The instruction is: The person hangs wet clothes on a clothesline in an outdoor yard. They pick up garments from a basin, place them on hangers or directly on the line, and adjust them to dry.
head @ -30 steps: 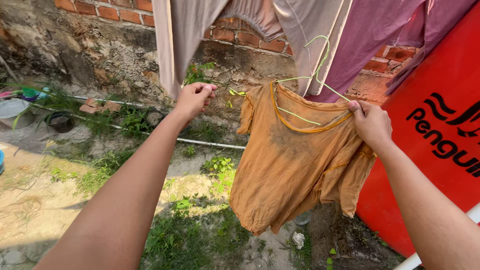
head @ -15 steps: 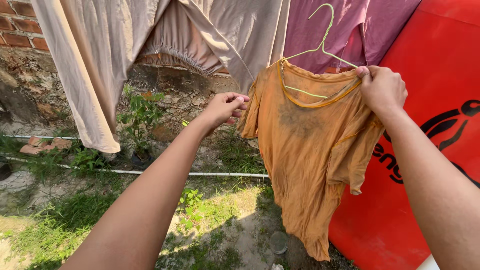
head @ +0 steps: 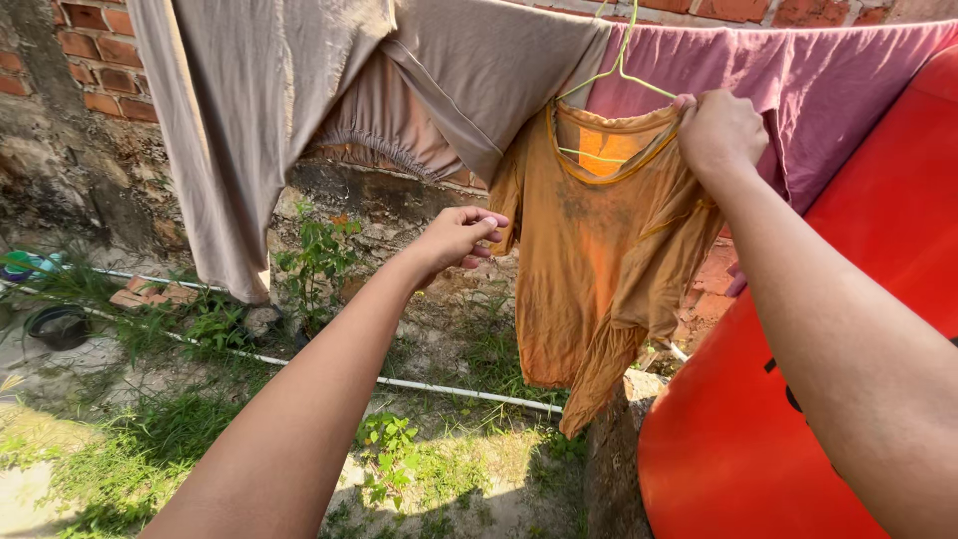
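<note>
A small orange fabric shirt with yellow neck trim (head: 599, 269) is seen hanging on a pale green wire hanger (head: 617, 75), at about 1 o'clock from frame centre. The right hand (head: 720, 135) is closed around the shirt's shoulder and the hanger's arm, at the shirt's 2 o'clock corner. The left hand (head: 459, 238) is pinched shut on the shirt's sleeve edge, at the shirt's 9 o'clock side; thumb and fingers are pressed together on the cloth. The shirt's front is marked by a dark smudge below the collar, and the hem is bunched toward 6 o'clock.

Behind the shirt, a mauve cloth garment (head: 798, 90) is draped at 1 to 2 o'clock, and a large beige cloth garment with a gathered elastic band (head: 329, 110) is hung at 11 o'clock. A glossy red curved panel (head: 798, 419) is placed at 4 o'clock, just beside the shirt's hem. A weathered brick wall (head: 90, 110) is seen at 10 o'clock, a white pipe (head: 439, 389) across the weedy ground at 6 o'clock, and a black round pot (head: 58, 325) at 9 o'clock.
</note>
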